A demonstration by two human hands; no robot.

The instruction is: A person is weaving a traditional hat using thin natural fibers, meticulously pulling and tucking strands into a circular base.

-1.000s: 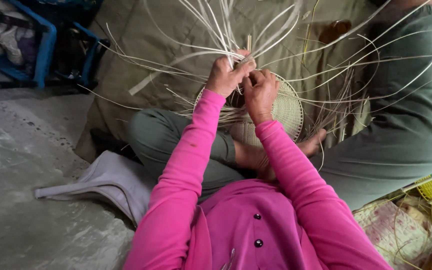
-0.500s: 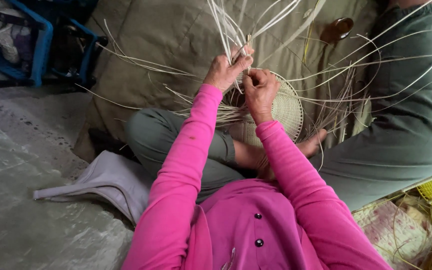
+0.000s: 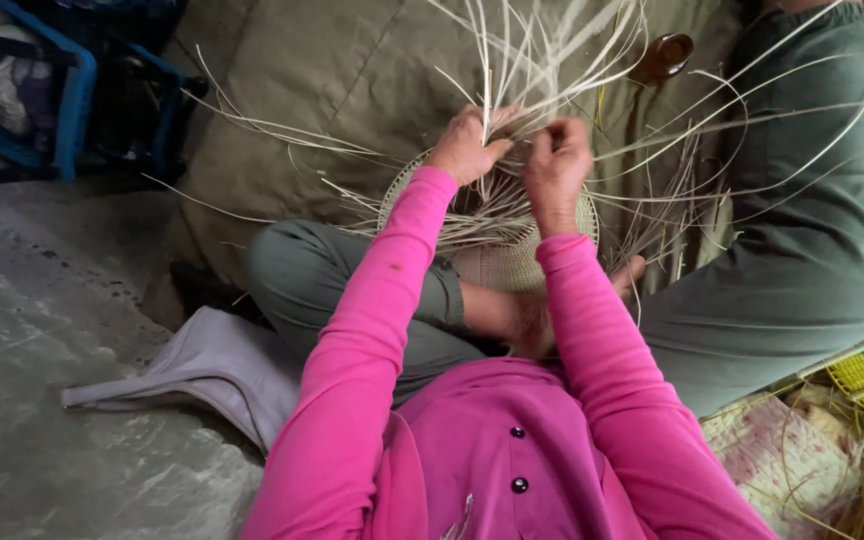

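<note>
My left hand (image 3: pixel 467 145) pinches a pale cane strand (image 3: pixel 482 70) rising straight away from me; my right hand (image 3: pixel 555 165), just beside it, grips neighbouring strands. Both sit over the round woven basket base (image 3: pixel 512 262) resting on my crossed legs (image 3: pixel 352 290).

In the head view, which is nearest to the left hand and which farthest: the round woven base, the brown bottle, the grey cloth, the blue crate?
From the left hand:
1. Round woven base, directly under the hand.
2. Brown bottle, to the upper right on the olive mat.
3. Grey cloth, lower left on the floor.
4. Blue crate, far upper left.
</note>
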